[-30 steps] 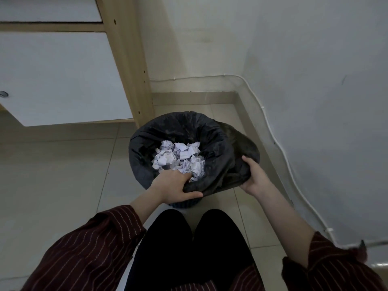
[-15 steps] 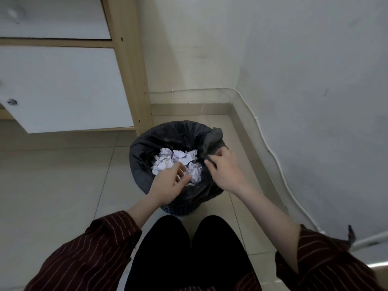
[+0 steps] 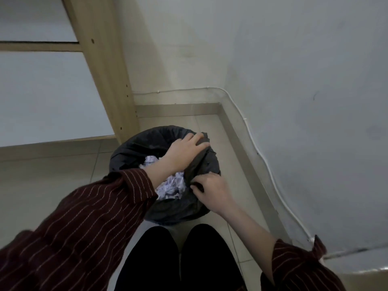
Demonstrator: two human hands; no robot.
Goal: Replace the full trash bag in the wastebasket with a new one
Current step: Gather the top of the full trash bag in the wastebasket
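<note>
A black trash bag (image 3: 134, 148) lines a round wastebasket (image 3: 165, 221) on the tiled floor in front of my knees. Crumpled white paper (image 3: 171, 186) fills it. My left hand (image 3: 184, 149) reaches across the opening and grips the bag's rim at the far right side. My right hand (image 3: 212, 191) pinches the bag's edge at the near right side. Between the two hands the rim is gathered into a dark fold (image 3: 194, 166). Only the basket's lower front shows below the bag.
A wooden cabinet post (image 3: 109, 80) with white panels stands just left of and behind the basket. White walls meet in a corner at the back right, with a baseboard (image 3: 237, 133) and a thin white cable (image 3: 264, 162) running along it. My dark-trousered knees (image 3: 180, 255) are below.
My left hand has crossed from the near rim to the far right rim and taken hold there. My right hand shifted nearer along the right edge. The view tilted and came closer.
</note>
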